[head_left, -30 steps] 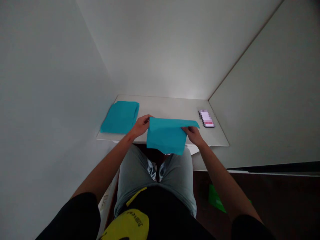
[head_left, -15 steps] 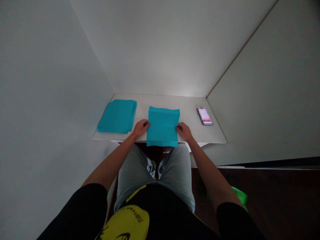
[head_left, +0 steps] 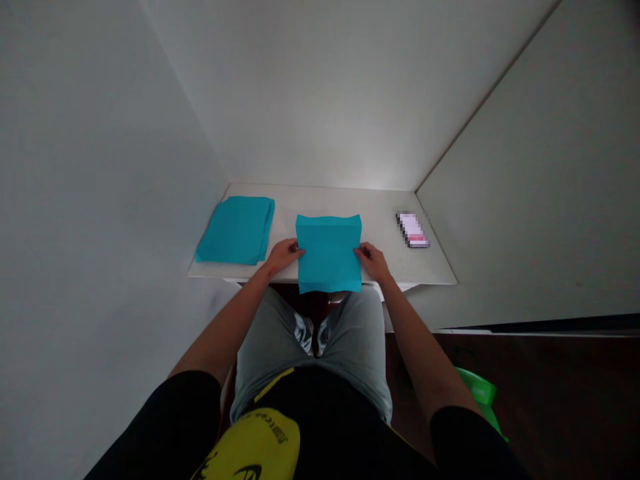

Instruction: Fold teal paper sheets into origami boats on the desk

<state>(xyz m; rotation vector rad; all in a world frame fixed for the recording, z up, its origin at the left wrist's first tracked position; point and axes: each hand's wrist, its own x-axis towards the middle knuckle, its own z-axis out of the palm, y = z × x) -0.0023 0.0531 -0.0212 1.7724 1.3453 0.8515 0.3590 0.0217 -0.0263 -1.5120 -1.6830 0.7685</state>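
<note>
A teal folded cloth (head_left: 329, 252) lies flat on the small white table (head_left: 380, 213), its near edge hanging a little over the table's front. My left hand (head_left: 283, 255) pinches its left edge. My right hand (head_left: 373, 260) pinches its right edge. Both hands have their fingers curled on the cloth. A stack of folded teal cloths (head_left: 237, 229) sits at the table's left end, apart from my hands.
A phone (head_left: 413, 230) lies at the table's right end. White walls close in the table on the left, back and right. My knees are under the table's front edge. A green object (head_left: 477, 393) is on the dark floor at right.
One second ago I held the cloth partly lifted and unevenly folded. Now it lies flat and squared on the table, and my hands have settled at its two side edges.
</note>
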